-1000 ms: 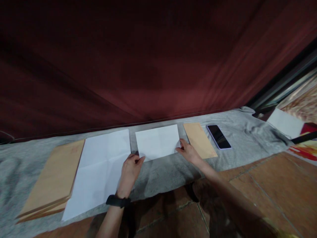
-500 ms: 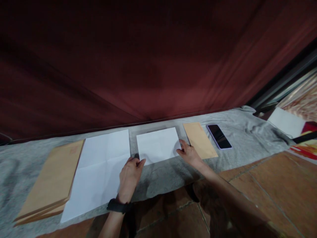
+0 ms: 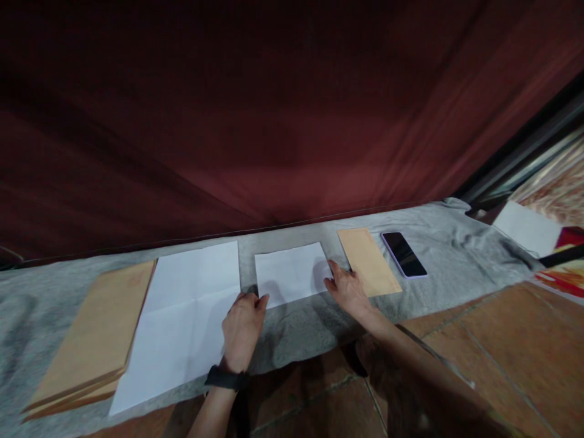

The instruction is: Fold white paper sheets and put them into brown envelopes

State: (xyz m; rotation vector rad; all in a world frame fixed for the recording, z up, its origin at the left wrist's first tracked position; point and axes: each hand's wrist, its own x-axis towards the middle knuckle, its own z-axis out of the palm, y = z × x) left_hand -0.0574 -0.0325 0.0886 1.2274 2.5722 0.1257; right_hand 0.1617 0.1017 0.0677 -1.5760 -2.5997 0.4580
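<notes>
A white sheet of paper (image 3: 292, 277), smaller than the paper to its left, is between my two hands on the grey cloth. My left hand (image 3: 243, 325), a dark band at its wrist, has thumb and fingers closed at the sheet's near left corner. On the opposite side, my right hand (image 3: 350, 291) pinches the right edge. Larger white paper (image 3: 194, 316) with a crease across it lies partly beneath my left hand. Just beyond my right fingers lies a single brown envelope (image 3: 370, 264), partly covered by that hand.
Several brown envelopes (image 3: 93, 337) are stacked at the far left, beside the large white paper. A phone (image 3: 404, 254) in a purple case lies right of the single envelope. The grey cloth (image 3: 465, 255) borders a dark red curtain (image 3: 292, 134) behind and floor tiles (image 3: 506, 340) in front.
The small sheet's far edge has come slightly nearer to me, and the sheet looks shallower. Both hands keep their hold at its sides, with only slight movement.
</notes>
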